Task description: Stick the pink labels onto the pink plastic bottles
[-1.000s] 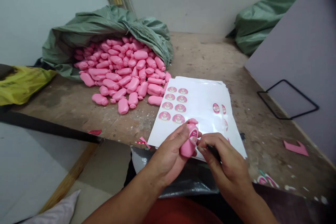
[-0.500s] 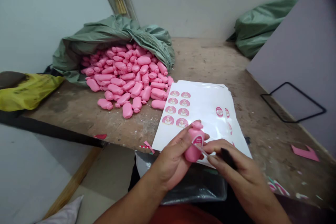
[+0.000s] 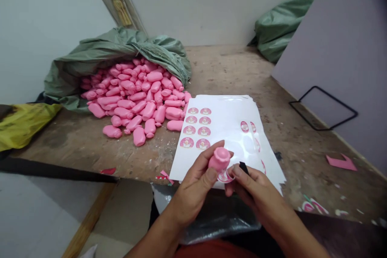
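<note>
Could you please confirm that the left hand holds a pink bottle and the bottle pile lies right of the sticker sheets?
Not quite: the head view shows the bottle pile left of the sticker sheets; the left hand holds a pink bottle.

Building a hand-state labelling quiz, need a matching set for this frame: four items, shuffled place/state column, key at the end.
Items
1. Left hand
2. Right hand
3. Sticker sheets
4. Open green sack

Place or state
A. On the table, with loose pink bottles at its mouth
B. Holding a slim black-ended item
C. White and stacked, to the right of the loose bottles
D. Around a single pink bottle, its mouth tilted toward the camera

Pairs: 1-D, 2-B, 3-C, 4-A
</note>
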The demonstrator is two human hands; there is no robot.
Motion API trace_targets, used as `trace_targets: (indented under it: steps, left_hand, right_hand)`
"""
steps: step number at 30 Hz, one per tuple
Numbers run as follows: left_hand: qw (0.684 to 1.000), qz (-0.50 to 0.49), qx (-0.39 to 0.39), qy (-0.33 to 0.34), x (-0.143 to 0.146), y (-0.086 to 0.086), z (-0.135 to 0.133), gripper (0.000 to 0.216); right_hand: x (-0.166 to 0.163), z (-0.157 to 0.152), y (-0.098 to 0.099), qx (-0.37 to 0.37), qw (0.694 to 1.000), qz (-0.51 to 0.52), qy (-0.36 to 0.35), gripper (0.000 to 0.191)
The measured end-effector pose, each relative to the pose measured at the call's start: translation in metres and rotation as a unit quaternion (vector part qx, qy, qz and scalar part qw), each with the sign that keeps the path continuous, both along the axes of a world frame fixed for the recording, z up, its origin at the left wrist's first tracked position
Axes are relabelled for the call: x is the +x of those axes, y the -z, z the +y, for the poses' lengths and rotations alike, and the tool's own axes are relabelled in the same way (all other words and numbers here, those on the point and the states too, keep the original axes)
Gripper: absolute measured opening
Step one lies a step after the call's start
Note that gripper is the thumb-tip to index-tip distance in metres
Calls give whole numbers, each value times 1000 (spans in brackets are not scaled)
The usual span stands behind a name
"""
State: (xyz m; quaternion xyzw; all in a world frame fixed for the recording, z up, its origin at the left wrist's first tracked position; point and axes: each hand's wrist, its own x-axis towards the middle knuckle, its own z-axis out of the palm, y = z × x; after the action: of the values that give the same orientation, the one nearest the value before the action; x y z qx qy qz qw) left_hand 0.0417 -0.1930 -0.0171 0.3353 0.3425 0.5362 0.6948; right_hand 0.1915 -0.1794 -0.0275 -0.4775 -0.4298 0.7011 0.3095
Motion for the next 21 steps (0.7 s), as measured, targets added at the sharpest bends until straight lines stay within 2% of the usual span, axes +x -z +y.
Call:
trace_targets:
  steps: [3, 7, 9, 13, 21]
  left_hand:
    - [999, 19, 27, 15, 1, -1, -2, 37]
    - [1000, -14, -10, 26, 1, 3, 0, 37]
    - [998, -40, -24, 30, 1, 6, 1, 38]
    - [993, -99, -59, 25, 1, 11, 4, 37]
    - [971, -206, -121, -25, 10, 10, 9, 33]
  right_hand:
    - [2, -1, -2, -10, 999, 44, -26, 49]
    - [5, -1, -5, -65, 995, 78, -6, 30]
    - [4, -1, -4, -69, 995, 73, 3, 31]
    - [-1, 0, -2, -32, 998, 45, 13, 39]
    - [-13, 0, -3, 84, 993, -4, 79, 33]
